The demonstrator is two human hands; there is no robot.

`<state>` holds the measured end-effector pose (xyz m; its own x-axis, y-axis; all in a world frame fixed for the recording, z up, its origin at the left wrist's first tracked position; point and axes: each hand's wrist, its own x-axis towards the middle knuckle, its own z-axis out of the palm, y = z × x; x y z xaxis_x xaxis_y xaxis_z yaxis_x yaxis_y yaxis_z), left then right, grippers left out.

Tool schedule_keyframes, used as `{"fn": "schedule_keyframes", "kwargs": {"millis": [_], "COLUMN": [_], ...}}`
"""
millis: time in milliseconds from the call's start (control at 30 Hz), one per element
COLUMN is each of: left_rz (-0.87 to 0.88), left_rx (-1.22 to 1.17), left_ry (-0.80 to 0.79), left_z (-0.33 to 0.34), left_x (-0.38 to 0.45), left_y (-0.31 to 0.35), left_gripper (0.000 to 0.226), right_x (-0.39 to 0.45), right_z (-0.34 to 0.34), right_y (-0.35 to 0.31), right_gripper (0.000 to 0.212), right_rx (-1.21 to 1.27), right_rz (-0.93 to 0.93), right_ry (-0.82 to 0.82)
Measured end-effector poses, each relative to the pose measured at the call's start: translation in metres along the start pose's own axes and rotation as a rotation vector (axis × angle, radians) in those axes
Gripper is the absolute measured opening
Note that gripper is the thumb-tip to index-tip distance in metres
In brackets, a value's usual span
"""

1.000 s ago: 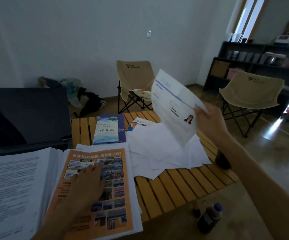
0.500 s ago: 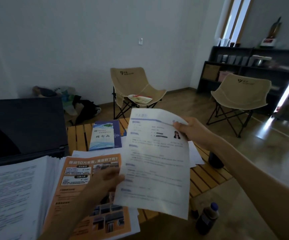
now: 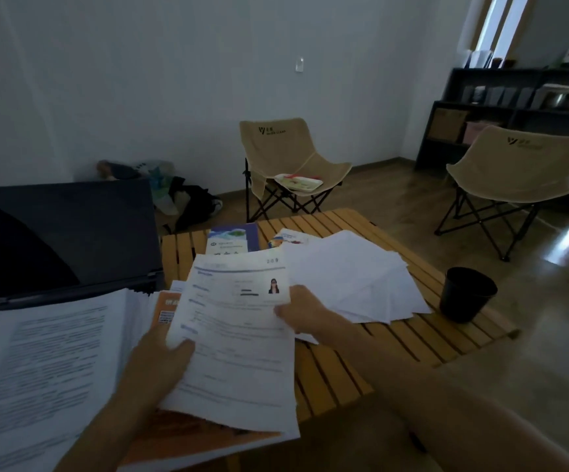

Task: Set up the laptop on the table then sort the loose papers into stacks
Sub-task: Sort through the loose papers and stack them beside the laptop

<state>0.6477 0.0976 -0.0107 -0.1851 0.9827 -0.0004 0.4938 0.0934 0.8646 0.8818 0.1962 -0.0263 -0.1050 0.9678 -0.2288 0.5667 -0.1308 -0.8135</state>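
A printed sheet with a small portrait photo [image 3: 238, 335] lies over the orange flyer [image 3: 167, 306] on the wooden slat table [image 3: 412, 342]. My left hand [image 3: 158, 362] pinches the sheet's left edge and my right hand [image 3: 301, 310] holds its right edge near the photo. The open dark laptop [image 3: 61, 233] stands at the back left. A thick stack of printed text pages [image 3: 37, 369] lies in front of it. Loose white papers [image 3: 347, 277] are fanned out on the table to the right.
A blue booklet [image 3: 233, 238] and a colourful leaflet [image 3: 288, 237] lie at the table's far side. A black cup [image 3: 467, 294] stands near the right edge. Two beige folding chairs [image 3: 286, 158] [image 3: 514, 165] and a dark shelf [image 3: 514, 107] stand beyond.
My right hand brought the sheet with the photo down from the air onto the orange flyer. My left hand came off the flyer and took the sheet's left edge.
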Motion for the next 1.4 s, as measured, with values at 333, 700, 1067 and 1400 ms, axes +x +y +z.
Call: {"fn": "schedule_keyframes", "kwargs": {"millis": [333,700,1067,1400], "left_rz": [0.188,0.182,0.156,0.161], "left_rx": [0.809,1.046,0.979,-0.129], "left_ry": [-0.079,-0.28,-0.244,-0.203], "left_z": [0.014,0.043,0.044,0.034], "left_x": [0.014,0.031,0.027,0.017], "left_y": [-0.016,-0.019,-0.016,0.04], "left_gripper": [0.055,0.042,0.044,0.1], "right_x": [0.018,0.029,-0.005,-0.079], "right_z": [0.028,-0.053,-0.1,-0.19], "right_y": [0.001,0.067,0.036,-0.061], "right_gripper": [0.032,0.04,0.019,0.017], "right_rx": [0.034,-1.088,-0.931,0.013], "right_rz": [0.007,-0.03,-0.311,-0.53], "right_ry": [-0.083,0.209,0.469,0.665]}}
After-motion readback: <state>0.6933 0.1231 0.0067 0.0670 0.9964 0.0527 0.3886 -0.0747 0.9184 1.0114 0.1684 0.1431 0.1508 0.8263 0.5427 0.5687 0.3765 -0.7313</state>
